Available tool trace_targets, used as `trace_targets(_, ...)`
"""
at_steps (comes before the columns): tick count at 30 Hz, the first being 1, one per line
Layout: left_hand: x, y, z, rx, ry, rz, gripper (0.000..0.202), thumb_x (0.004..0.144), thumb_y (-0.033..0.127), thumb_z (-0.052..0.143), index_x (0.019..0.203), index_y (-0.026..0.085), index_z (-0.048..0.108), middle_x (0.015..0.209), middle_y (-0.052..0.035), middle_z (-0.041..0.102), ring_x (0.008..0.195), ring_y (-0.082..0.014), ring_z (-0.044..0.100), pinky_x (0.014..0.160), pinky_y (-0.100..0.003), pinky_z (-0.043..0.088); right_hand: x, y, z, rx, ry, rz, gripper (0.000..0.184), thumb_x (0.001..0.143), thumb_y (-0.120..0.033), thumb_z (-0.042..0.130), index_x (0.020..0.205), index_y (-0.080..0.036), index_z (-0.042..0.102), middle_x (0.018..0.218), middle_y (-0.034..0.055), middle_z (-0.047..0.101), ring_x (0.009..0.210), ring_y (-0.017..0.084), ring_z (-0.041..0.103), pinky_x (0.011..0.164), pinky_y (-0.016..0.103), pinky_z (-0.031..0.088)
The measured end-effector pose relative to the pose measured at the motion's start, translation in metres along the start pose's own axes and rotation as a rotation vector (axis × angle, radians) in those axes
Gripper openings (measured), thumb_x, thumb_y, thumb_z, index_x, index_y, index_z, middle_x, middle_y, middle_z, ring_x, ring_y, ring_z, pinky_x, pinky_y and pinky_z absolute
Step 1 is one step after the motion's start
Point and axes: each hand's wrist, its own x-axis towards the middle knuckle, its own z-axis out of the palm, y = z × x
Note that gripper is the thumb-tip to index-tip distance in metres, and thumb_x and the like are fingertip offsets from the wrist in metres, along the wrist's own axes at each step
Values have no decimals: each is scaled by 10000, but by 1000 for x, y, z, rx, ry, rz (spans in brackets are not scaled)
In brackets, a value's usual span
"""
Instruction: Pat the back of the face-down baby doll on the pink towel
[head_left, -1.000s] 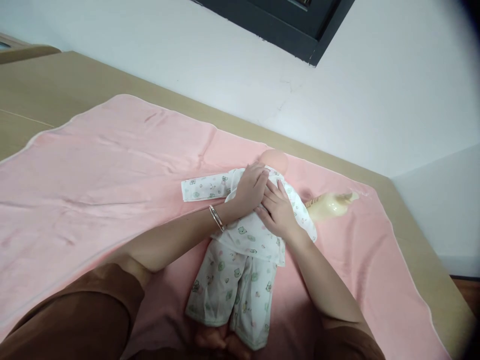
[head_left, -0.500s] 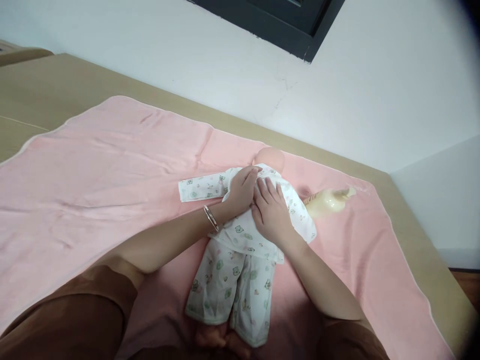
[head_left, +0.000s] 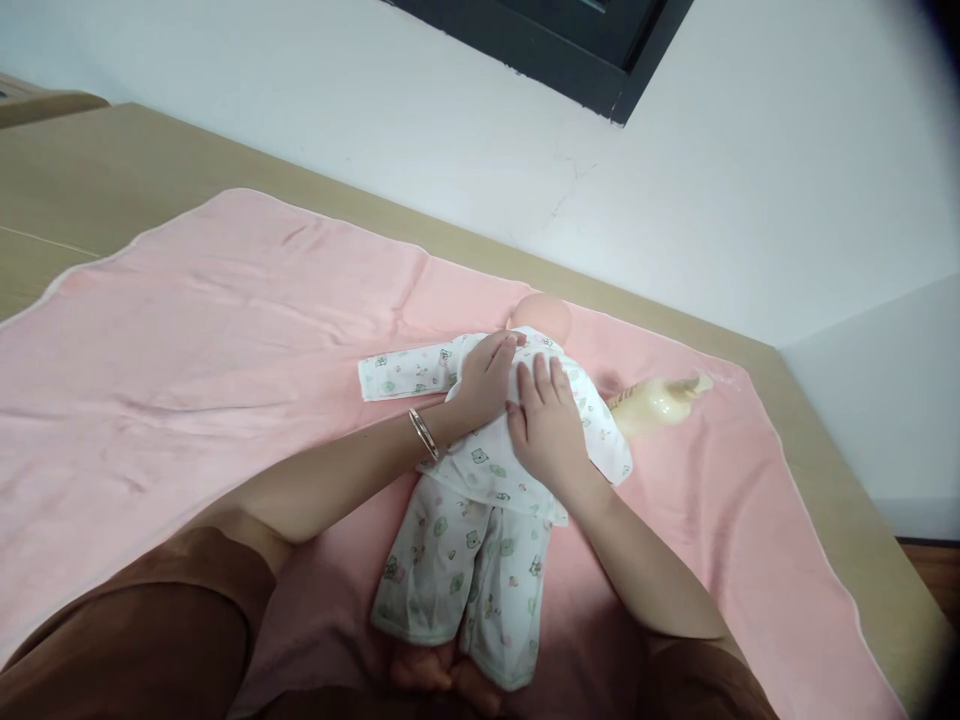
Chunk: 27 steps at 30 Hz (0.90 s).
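Note:
A baby doll [head_left: 541,316] lies on its back on a pink blanket [head_left: 225,320], dressed in a white printed shirt [head_left: 495,460] and matching trousers [head_left: 465,570]. My left hand [head_left: 484,380], with a metal bangle at the wrist, rests on the doll's chest, fingers curled over the shirt front. My right hand [head_left: 544,425] lies beside it on the chest, fingers pressed on the same cloth. One empty sleeve [head_left: 405,372] stretches out flat to the left. The doll's bare arm [head_left: 656,402] sticks out to the right, and its bare feet [head_left: 442,680] show below the trousers.
The blanket covers a tan wooden surface [head_left: 90,170] that runs along a white wall [head_left: 450,130]. A dark window frame [head_left: 570,50] is on the wall above. My brown sleeves [head_left: 150,630] fill the lower left.
Both hands stay on the doll's chest; my right hand has shifted slightly, its fingers now closer to the left hand. The doll has not moved.

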Motion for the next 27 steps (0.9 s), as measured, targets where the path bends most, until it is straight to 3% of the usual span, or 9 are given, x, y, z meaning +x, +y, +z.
trace_targets(4,-1,2,-2,23,2,-8,316,1000,314,374,968,206,669,1084,-54,740,1080,-196,666,1025,-382,523,6,8,-4,16,-79,-234,488,999,-312,401,1469,-234,507,1615,51,394,1549,325,223,1262,622,142)
trace_targets(8,-2,2,-2,50,-4,4,307,1005,327,370,953,246,662,1063,-47,743,1057,-206,676,1001,-388,544,15,22,-7,65,-86,-275,475,1012,-344,403,1473,-285,499,1596,-3,428,1545,277,250,1272,580,154)
trace_targets(13,-1,-1,-2,94,-33,55,297,1004,318,374,941,258,658,1069,-40,741,1063,-209,674,995,-381,546,18,27,-4,108,-60,-184,511,1018,-382,378,1506,-247,453,1620,18,385,1554,273,225,1268,571,161)
trace_targets(18,-1,-3,-6,203,-127,193,313,991,245,359,1086,199,654,1159,-65,719,1130,-194,648,1092,-405,481,22,39,2,145,-2,-2,580,1019,-467,358,1530,-198,410,1650,102,310,1546,303,243,1233,590,234)
trace_targets(22,-1,-6,-9,336,-213,323,356,968,187,352,1194,187,627,1285,-75,681,1257,-190,585,1194,-440,380,22,42,3,136,8,6,607,1022,-497,335,1538,-184,391,1652,128,296,1545,311,241,1226,596,241)
trace_targets(27,-2,-8,-8,393,-219,318,367,975,227,373,1246,167,612,1343,-101,651,1336,-213,535,1205,-458,372,21,40,2,124,5,12,599,1023,-484,329,1539,-186,391,1651,120,304,1543,310,247,1233,580,236)
